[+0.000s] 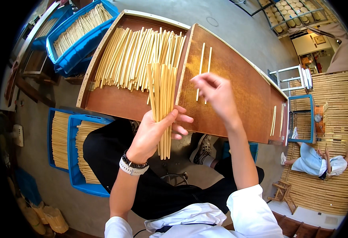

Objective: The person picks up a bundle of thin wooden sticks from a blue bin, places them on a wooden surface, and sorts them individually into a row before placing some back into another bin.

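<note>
Head view looks down on a long brown wooden tray (229, 99) with raised edges and a divider running across it. Its left compartment holds a heap of pale sticks (130, 55); on its right part lie two loose sticks (203, 67) side by side, with a few more near the far right end. Blue crates (76, 33) filled with similar sticks stand beyond the tray's left end, and two more sit on the grey concrete floor beside the person's knee. At the right, another person in a light shirt (315, 160) sits on a floor of laid bamboo.

Left hand (152, 133) is closed around a bundle of sticks (163, 107), held upright over the tray's near edge. These are straight, slender, cream to yellow, fanning slightly at the top and jutting below the palm. Right hand (215, 93) hovers over the tray's right part, fingers bent together near the two loose sticks; whether it pinches anything cannot be told.
</note>
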Action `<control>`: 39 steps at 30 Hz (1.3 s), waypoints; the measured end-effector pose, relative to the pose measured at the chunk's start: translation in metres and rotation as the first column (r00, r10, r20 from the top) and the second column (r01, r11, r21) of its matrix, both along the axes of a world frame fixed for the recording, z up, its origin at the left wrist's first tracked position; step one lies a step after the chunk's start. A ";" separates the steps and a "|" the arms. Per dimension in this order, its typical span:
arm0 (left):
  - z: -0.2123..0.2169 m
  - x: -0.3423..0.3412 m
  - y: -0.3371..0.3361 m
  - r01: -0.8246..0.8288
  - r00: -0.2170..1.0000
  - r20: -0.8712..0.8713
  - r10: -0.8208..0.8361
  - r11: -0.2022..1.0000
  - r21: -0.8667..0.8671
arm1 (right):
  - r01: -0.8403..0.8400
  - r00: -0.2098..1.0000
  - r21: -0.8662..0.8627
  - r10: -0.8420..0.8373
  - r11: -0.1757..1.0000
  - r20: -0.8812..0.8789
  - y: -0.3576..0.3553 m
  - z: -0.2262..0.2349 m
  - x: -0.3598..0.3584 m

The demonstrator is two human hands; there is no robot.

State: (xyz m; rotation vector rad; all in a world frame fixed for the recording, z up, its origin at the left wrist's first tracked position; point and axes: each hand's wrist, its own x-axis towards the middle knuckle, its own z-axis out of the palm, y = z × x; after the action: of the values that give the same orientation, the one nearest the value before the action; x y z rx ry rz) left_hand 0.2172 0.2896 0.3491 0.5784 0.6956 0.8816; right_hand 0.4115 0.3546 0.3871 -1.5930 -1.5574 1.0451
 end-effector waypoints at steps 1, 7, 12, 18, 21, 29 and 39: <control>0.001 0.001 0.000 0.007 1.000 0.001 -0.007 1.000 0.000 | -0.061 0.997 0.008 0.062 0.998 -0.038 -0.009 -0.002 -0.007; -0.003 0.002 -0.001 0.026 0.999 0.033 -0.027 0.999 0.028 | -0.221 0.898 -0.294 0.077 0.930 -0.433 -0.030 0.010 -0.033; -0.002 0.005 -0.001 0.024 0.999 0.046 -0.026 0.999 0.036 | -0.186 0.873 -0.283 0.027 0.941 -0.486 -0.030 0.009 -0.028; -0.005 0.007 -0.001 0.030 0.999 0.036 -0.031 0.999 0.037 | -0.120 0.933 -0.215 0.036 0.969 -0.357 -0.035 0.002 -0.024; -0.005 0.008 -0.003 0.016 0.999 0.042 -0.018 0.999 0.041 | -0.194 0.855 -0.275 0.025 0.942 -0.518 -0.040 0.008 -0.021; 0.002 0.008 -0.003 0.064 0.998 -0.013 -0.064 0.998 -0.021 | 0.209 0.905 -0.032 -0.206 0.977 -0.373 0.006 0.011 0.035; 0.002 0.009 -0.003 0.076 0.997 -0.014 -0.076 0.997 -0.025 | 0.381 0.894 0.204 -0.415 0.902 0.166 0.060 -0.054 0.067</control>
State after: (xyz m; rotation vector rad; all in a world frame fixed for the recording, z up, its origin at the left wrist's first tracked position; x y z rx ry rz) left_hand 0.2260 0.2866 0.3508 0.5865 0.6926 0.7978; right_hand 0.4789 0.4143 0.3327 -1.8451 -1.3214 0.5247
